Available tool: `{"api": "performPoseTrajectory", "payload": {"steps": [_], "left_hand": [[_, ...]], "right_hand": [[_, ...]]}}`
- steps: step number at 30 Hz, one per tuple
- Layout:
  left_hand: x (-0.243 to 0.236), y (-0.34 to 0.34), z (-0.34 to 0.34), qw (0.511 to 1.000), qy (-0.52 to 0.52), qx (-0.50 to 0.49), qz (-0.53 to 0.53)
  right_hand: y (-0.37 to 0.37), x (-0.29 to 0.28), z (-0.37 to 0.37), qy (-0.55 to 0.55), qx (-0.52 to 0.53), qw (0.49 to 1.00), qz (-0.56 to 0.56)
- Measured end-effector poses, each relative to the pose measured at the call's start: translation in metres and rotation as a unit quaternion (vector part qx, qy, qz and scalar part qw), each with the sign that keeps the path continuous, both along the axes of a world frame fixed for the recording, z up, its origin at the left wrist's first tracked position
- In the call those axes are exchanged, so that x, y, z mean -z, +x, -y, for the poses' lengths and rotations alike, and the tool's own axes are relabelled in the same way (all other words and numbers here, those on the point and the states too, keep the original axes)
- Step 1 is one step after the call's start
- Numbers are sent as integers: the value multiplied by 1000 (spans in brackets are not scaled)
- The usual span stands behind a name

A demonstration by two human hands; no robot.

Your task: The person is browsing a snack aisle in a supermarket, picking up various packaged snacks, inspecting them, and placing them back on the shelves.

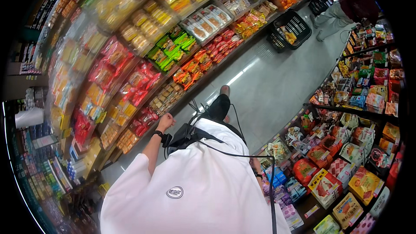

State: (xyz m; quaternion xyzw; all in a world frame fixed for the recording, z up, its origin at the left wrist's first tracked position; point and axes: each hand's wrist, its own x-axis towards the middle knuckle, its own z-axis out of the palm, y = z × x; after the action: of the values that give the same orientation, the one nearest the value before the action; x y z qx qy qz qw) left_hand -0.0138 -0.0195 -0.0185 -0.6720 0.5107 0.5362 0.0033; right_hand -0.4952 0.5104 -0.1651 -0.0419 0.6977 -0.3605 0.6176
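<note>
My left hand [165, 122] hangs at my side, a dark band on its wrist. Its fingers are loosely curled with nothing showing in them, nearest to the lower shelf of red packets [144, 121] and small wrapped snacks [167, 96]. On the other side, my right hand [255, 164] is partly hidden beside my white shirt [203, 190]; its fingers cannot be made out. A dark band [258, 175] circles that wrist too. Close by it lie blue packets [276, 176] on the right-hand display.
A black shopping basket [299, 27] with yellow packets stands on the grey floor [264, 78] ahead. Beyond it, another person [353, 6] stands near a second dark basket [320, 3]. Tiered snack shelves [190, 56] line the left; boxed goods [326, 187] fill the right.
</note>
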Motion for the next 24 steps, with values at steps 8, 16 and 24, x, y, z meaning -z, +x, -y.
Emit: {"api": "performPoseTrajectory", "payload": {"steps": [8,16,24], "left_hand": [[25,-211,122,993,7,35,-110],[23,-294,212,992,2,87,-90],[39,-341,243,997,20,65,-39]], "right_hand": [[-97,17,18,47,-259,912,-314],[-228,-122,216,15,169,983,-63],[-304,-119,240,41,154,986,-58]]}}
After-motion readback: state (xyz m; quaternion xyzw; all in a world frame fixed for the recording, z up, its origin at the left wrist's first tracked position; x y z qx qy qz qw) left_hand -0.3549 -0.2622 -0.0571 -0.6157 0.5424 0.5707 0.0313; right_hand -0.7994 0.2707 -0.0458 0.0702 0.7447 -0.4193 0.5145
